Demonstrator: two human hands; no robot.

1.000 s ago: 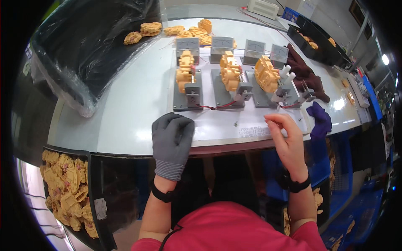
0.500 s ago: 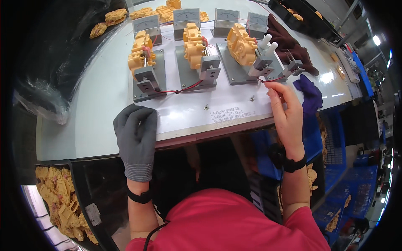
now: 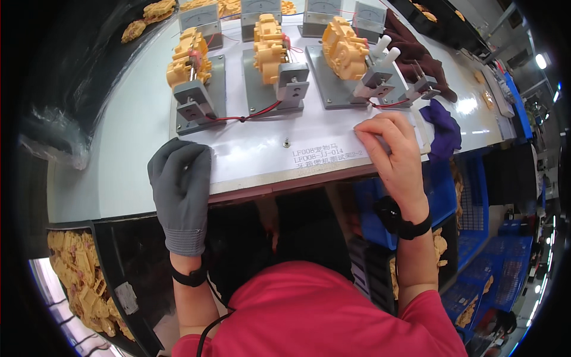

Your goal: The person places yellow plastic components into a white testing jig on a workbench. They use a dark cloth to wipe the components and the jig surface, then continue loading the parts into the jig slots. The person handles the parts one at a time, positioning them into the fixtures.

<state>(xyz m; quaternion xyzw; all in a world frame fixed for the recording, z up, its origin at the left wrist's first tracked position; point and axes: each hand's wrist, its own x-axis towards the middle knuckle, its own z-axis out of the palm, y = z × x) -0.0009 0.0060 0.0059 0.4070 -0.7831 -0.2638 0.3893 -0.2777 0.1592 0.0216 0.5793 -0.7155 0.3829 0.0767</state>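
Observation:
My left hand (image 3: 181,181), in a grey knitted glove, rests at the front left corner of a white board (image 3: 244,163). Its fingers are curled and their tips hidden, so any held thing cannot be made out. My bare right hand (image 3: 395,157) is over the board's front right, thumb and forefinger closed at the spot of a small toggle switch, which they cover. Another toggle switch (image 3: 286,143) stands uncovered between the hands. Beyond them, three yellow plastic housings, left (image 3: 189,58), middle (image 3: 269,50) and right (image 3: 345,50), sit on grey fixtures joined by red and black wires.
Several analog meters (image 3: 260,12) line the board's back. A purple cloth (image 3: 443,128) and a dark brown cloth (image 3: 416,53) lie on the right. Below the table edge are a box of yellow parts (image 3: 80,271) at left and blue crates (image 3: 476,220) at right.
My right hand has moved from the wires by the right fixture down and left to the right toggle switch. My left hand stays by the board's corner. The whole view has shifted slightly.

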